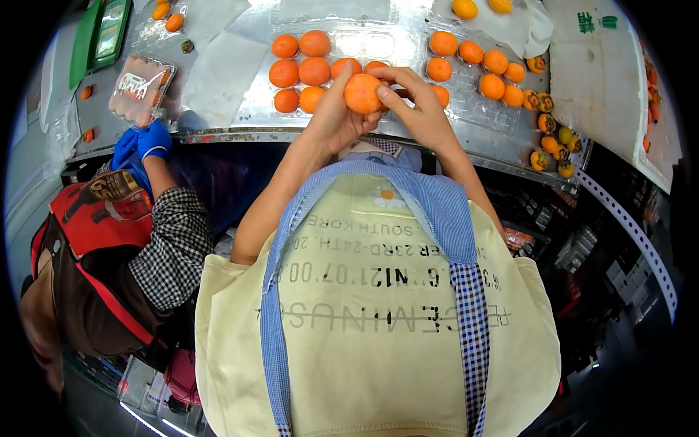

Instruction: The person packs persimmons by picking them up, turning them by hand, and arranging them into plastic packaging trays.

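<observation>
An orange persimmon (362, 94) is held up between my two hands, over the near edge of the metal table. My left hand (337, 113) cups it from the left and below. My right hand (416, 104) has its thumb and fingers on the fruit's right side. Behind and to the left, orange persimmons (314, 71) sit in rows in a clear plastic tray (375, 45); my hands hide part of its near side. To the right, another clear tray (470, 105) holds several more persimmons (492, 87).
At the left, a co-worker's blue-gloved hands (153, 140) touch a wrapped clear pack (138, 91). A green crate (111, 30) stands at the back left. Loose persimmons with stems (539, 160) lie at the right edge beside a white foam box (604, 87).
</observation>
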`<state>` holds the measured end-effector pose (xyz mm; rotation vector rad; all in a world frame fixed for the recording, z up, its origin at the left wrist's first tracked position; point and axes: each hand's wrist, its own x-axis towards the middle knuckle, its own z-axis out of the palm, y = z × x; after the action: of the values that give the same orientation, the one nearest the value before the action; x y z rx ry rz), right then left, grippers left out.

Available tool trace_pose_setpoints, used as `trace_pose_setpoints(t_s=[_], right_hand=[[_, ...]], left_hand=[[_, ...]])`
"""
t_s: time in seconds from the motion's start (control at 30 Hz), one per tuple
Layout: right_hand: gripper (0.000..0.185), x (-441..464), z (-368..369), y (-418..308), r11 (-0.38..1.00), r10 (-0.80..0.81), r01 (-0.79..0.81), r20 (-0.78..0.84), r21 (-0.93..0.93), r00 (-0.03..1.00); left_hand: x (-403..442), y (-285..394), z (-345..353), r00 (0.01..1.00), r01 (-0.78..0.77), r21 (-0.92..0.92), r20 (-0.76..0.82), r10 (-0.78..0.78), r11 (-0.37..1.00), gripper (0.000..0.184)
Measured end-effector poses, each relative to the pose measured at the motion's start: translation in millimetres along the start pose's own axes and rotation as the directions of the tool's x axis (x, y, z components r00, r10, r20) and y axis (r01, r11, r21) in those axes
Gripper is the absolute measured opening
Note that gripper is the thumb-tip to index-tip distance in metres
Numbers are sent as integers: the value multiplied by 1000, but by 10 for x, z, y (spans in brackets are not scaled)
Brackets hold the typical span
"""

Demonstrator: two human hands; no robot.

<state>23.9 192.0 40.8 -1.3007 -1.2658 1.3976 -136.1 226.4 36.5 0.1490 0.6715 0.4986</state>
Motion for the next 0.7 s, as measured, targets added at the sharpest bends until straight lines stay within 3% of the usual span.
trace_pose_setpoints(t_s=[0.03,0.13,0.17,0.3,0.37,0.5,0.63,0.7], right_hand=[[41,-12,-1,-7,1000,14,-14,5,-23,1000],[52,-82,-8,-91,844,-300,268,7,-464,954],[60,-103,-50,-97,830,-287,255,13,-496,958],[56,-216,-275,-121,757,-354,277,-16,-592,935],[54,-249,-519,32,790,-351,199,-161,-580,923],[53,-337,-1197,183,797,-282,-3,-377,-604,882],[51,-342,-1452,209,614,-313,-15,-261,-789,913],[50,-316,-1462,271,595,-330,46,-191,-803,924]], left_hand=[[-4,-3,3,1000,5,22,-30,-4,1000,59],[43,-77,107,987,-56,121,-144,74,991,56],[48,-96,130,989,-60,154,-122,79,986,53],[137,-194,364,986,-26,322,-150,78,946,57],[195,-237,340,992,32,406,-125,21,913,60],[271,-314,256,990,24,751,-112,91,660,52],[406,-410,152,989,93,822,-142,45,562,46],[483,-463,144,987,110,840,-156,43,531,44]])
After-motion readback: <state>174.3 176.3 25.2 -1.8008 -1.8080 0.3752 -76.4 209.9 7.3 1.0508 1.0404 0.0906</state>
